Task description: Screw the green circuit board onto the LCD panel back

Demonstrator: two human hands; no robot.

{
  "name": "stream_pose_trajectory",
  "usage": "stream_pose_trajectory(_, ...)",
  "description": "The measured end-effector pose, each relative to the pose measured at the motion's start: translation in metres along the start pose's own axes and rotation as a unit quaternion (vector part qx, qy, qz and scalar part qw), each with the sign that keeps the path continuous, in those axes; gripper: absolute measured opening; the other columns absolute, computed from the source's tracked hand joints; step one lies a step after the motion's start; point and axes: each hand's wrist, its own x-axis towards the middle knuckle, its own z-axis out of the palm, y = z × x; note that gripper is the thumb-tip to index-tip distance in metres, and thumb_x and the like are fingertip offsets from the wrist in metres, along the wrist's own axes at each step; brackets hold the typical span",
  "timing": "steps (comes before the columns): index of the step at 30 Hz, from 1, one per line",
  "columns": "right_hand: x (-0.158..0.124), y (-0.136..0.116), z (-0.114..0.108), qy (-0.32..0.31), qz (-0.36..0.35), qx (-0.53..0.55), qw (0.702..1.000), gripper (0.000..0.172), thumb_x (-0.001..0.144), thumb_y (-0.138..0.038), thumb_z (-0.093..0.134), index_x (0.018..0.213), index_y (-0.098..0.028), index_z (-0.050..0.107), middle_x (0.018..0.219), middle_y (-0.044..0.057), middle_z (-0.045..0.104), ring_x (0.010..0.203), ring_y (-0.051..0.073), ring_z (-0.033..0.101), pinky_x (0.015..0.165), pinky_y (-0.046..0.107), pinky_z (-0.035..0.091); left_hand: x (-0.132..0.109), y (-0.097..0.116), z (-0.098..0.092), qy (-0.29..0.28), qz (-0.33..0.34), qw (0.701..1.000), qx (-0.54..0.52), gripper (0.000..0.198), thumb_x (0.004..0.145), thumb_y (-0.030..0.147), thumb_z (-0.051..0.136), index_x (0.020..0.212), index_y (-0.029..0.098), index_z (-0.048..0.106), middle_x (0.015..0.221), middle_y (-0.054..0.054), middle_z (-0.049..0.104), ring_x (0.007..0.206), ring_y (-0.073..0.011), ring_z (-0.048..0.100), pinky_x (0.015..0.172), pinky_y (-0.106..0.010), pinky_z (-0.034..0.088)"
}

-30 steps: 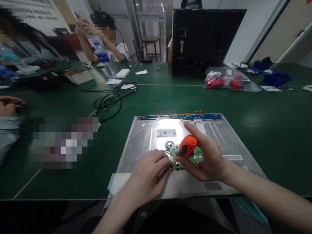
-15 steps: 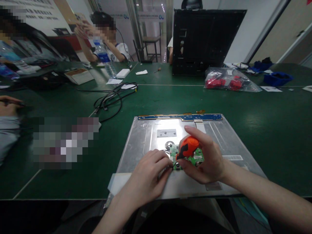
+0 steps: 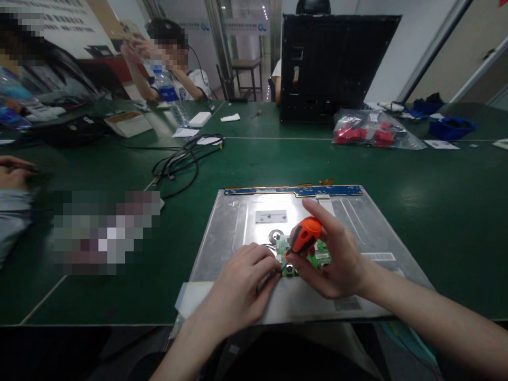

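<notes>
A silver metal panel [image 3: 357, 222] lies flat on the green table, with a blue circuit strip [image 3: 293, 190] along its far edge. A small green circuit board [image 3: 322, 257] sits near the panel's middle. My right hand [image 3: 337, 259] is wrapped round an orange-handled screwdriver [image 3: 305, 234], tip down on the board's left part. My left hand [image 3: 242, 288] rests curled on the panel just left of the board, fingertips pressed at the board's edge; what they pinch, if anything, is hidden.
A black monitor housing [image 3: 337, 63] stands at the table's far side. A clear bag with red parts [image 3: 373, 132] lies to its right. Black cables [image 3: 186, 156] coil at the left. A water bottle [image 3: 170, 98] and other people sit at the far left.
The screwdriver handle has turned and tilted a little in my right hand, and my fingers have shifted round it. My left hand has stayed put.
</notes>
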Motion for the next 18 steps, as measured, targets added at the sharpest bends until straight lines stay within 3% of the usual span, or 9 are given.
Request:
stream_pose_trajectory(13, 0.0055, 0.0003, -0.0014, 0.000, -0.024, 0.006, 1.000, 0.066, 0.103, -0.028, 0.060, 0.162, -0.018, 0.030, 0.092, 0.003, 0.071, 0.053, 0.014, 0.061, 0.046, 0.027, 0.056, -0.0005, -0.0002, -0.0011, 0.005, 0.003, 1.000, -0.007, 0.014, 0.097, 0.011, 0.054, 0.097, 0.020, 0.064, 0.098, -0.006, 0.069, 0.088, -0.0231, 0.063, 0.073, -0.035, 0.051)
stream_pose_trajectory(18, 0.0019, 0.0001, 0.0012, 0.001, -0.018, 0.006, 1.000, 0.072, 0.101, -0.024, 0.060, 0.164, -0.016, 0.025, 0.090, 0.003, 0.070, 0.054, 0.015, 0.062, 0.045, 0.027, 0.056, -0.0004, -0.0006, 0.0001, 0.001, -0.002, 1.000, -0.007, 0.013, 0.097, 0.011, 0.055, 0.097, 0.020, 0.065, 0.098, -0.006, 0.069, 0.089, -0.0232, 0.063, 0.074, -0.035, 0.051)
